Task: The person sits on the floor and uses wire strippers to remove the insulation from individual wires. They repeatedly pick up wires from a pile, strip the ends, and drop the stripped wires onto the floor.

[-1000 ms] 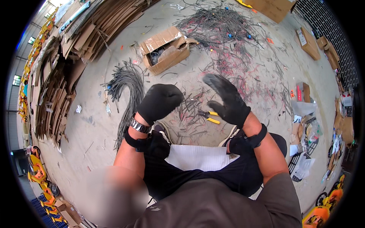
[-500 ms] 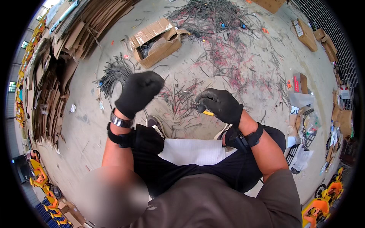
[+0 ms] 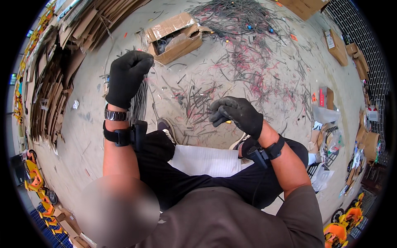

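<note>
Both my hands wear black gloves. My left hand (image 3: 126, 76) is raised in a closed fist over the concrete floor, and a thin pale wire (image 3: 154, 96) seems to run down from it. A bundle of dark wires (image 3: 138, 103) lies on the floor just behind that wrist. My right hand (image 3: 237, 115) is lower, its fingers curled around a small yellow-handled tool (image 3: 228, 122), of which only a bit of yellow shows. Short cut wire pieces (image 3: 194, 101) lie scattered between the two hands. A white sheet (image 3: 202, 160) rests on my lap.
An open cardboard box (image 3: 175, 35) stands beyond my left hand. A large tangle of grey and red wires (image 3: 244, 25) covers the far floor. Flattened cardboard (image 3: 53, 70) is stacked at the left, more boxes (image 3: 337, 45) and bags sit at the right, and yellow equipment (image 3: 35, 175) is at the lower left.
My right hand dropped from open in the air onto the yellow-handled tool on the floor and closed on it. My left fist moved up and to the left.
</note>
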The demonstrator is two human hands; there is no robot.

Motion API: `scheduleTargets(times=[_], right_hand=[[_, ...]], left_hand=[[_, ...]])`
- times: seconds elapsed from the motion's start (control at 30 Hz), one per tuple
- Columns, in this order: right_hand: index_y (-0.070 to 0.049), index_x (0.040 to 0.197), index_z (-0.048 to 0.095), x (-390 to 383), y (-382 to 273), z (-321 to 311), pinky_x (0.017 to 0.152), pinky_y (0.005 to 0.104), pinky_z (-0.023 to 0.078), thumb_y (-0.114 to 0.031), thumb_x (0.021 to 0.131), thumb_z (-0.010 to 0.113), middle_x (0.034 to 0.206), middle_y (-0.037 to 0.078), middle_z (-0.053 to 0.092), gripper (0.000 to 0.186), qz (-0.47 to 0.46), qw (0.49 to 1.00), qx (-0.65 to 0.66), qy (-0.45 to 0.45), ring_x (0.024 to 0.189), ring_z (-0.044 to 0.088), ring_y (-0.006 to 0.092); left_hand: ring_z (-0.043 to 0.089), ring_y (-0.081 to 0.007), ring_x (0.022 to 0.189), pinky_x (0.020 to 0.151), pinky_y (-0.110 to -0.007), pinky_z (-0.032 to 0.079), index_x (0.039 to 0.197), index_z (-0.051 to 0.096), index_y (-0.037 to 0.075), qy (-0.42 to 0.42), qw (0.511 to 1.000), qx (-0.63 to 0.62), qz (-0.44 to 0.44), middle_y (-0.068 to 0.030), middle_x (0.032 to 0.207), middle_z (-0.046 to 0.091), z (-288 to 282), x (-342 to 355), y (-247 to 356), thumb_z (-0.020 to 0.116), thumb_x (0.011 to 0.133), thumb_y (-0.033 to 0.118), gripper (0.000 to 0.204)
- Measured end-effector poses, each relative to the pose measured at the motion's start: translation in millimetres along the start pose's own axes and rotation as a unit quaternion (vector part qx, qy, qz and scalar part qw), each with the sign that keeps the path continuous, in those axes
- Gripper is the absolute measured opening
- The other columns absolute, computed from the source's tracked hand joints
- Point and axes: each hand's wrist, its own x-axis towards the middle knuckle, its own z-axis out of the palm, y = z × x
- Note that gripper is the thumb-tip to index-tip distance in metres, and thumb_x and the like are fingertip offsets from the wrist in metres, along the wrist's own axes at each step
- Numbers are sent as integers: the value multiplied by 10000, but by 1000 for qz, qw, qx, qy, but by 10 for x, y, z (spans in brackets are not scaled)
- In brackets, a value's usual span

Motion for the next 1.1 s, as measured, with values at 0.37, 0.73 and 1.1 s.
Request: scheduleTargets(times=[0.37,0.73,1.1], right_hand=[[53,1313,487,-26,-115,178,759,357,587,-140,973,476,913,201,674,391,12,1000,-5,0,833,693,247],[60,1258,522,-35,-101,177,720,340,584,-207,1006,504,882,182,677,368,13,1000,-3,-6,801,696,232],[68,1211,511,-19,-97,177,637,353,592,-176,986,513,821,178,659,333,20,999,-21,38,715,690,239]], left_hand=[[504,-31,571,514,-190,407,944,713,25,-10,1000,-6,5,37,701,597,-18,44,-74,673,892,145,136],[553,-57,640,589,-226,456,890,703,5,-13,999,-16,-26,8,718,634,23,36,-21,681,874,123,121],[515,-27,591,525,-198,419,922,708,31,-16,1000,-4,1,40,722,609,31,35,-78,666,895,126,108]])
